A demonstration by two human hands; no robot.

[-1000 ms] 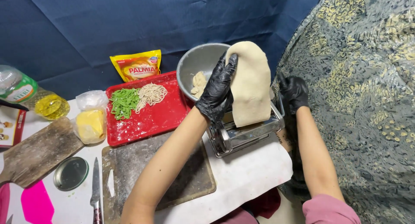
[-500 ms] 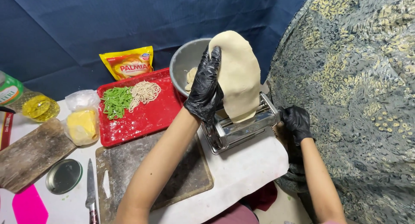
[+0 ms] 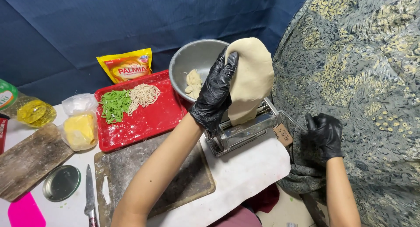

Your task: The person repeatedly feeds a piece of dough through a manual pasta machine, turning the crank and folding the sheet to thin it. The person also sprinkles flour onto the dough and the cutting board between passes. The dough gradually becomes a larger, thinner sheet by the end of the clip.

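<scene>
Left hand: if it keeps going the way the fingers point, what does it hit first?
The left hand points up and away, flat against the dough sheet. Past that, probably the metal bowl's far rim, then the blue backdrop; depth is unclear.

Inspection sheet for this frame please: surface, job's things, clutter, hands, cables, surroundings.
Surface: white table, floury dark cutting board.
Job's things: flat dough sheet fed upright into the metal pasta machine.
Clutter: red tray with green and pale noodles, steel bowl, yellow pouch, knife, round lid, wooden board.
Hands: left hand gloved, grip on the dough; right hand gloved, at the machine's crank side.
Cables: nothing seen.
Surroundings: blue cloth backdrop, patterned fabric.
</scene>
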